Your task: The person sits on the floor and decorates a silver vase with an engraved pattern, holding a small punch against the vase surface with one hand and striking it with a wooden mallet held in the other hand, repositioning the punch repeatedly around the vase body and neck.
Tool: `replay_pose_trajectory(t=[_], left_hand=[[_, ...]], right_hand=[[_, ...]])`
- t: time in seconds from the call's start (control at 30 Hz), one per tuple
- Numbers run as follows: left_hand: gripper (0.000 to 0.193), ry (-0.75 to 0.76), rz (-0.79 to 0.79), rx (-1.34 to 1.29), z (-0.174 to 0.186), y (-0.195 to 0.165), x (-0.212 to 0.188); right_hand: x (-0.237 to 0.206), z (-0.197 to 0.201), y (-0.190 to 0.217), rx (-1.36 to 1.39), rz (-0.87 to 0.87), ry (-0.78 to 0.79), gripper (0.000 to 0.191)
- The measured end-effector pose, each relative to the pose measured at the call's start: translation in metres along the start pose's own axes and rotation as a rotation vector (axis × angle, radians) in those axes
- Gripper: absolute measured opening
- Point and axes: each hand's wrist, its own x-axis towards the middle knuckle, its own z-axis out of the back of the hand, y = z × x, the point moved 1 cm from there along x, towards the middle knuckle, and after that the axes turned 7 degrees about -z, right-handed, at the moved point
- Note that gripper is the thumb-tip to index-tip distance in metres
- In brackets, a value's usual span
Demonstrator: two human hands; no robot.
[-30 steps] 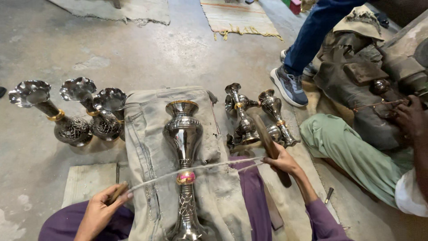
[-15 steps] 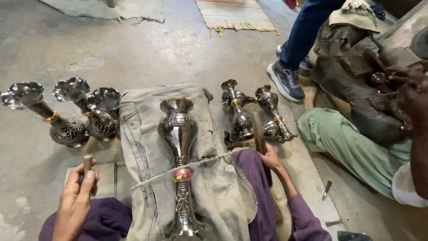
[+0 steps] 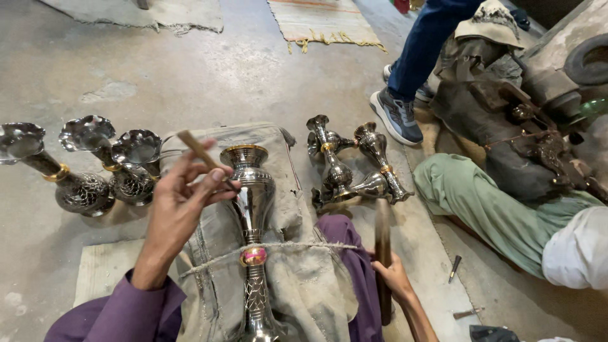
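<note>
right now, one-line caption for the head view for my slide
Left hand raises a wooden stick over a metal vase on cloth; right hand grips another stick.

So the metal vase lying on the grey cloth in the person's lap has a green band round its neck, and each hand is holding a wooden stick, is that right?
Not quite: the band round the neck of the metal vase is pink with gold edging, not green, as the head view shows. The rest holds: the vase lies on the grey cloth in the lap, and the left hand and right hand each hold a wooden stick.
</note>
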Motion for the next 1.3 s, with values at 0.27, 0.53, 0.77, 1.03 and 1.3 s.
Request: replay_pose_trajectory(t=[0.27,0.53,0.77,1.03,1.3], left_hand=[[0.064,-0.079,-0.011,0.049,-0.009,-0.003,0.009],[0.064,0.016,-0.092,0.198,-0.016,-0.001,0.015],[0.057,0.053,-0.106,0.236,-0.015,-0.006,0.022],[0.052,0.175,-0.103,0.282,-0.018,-0.009,0.032],[0.051,0.287,-0.145,0.369,-0.019,-0.023,0.039]], right_hand=[[-0.045,0.000,0.082,0.350,0.360,-0.079,0.028],[-0.066,-0.078,0.120,0.514,0.400,0.356,0.028],[-0.043,-0.086,0.139,-0.002,0.275,0.310,0.047],[-0.025,-0.043,0.240,-0.508,0.372,0.033,0.071],[-0.038,-0.036,0.280,-0.958,0.803,-0.024,0.064]])
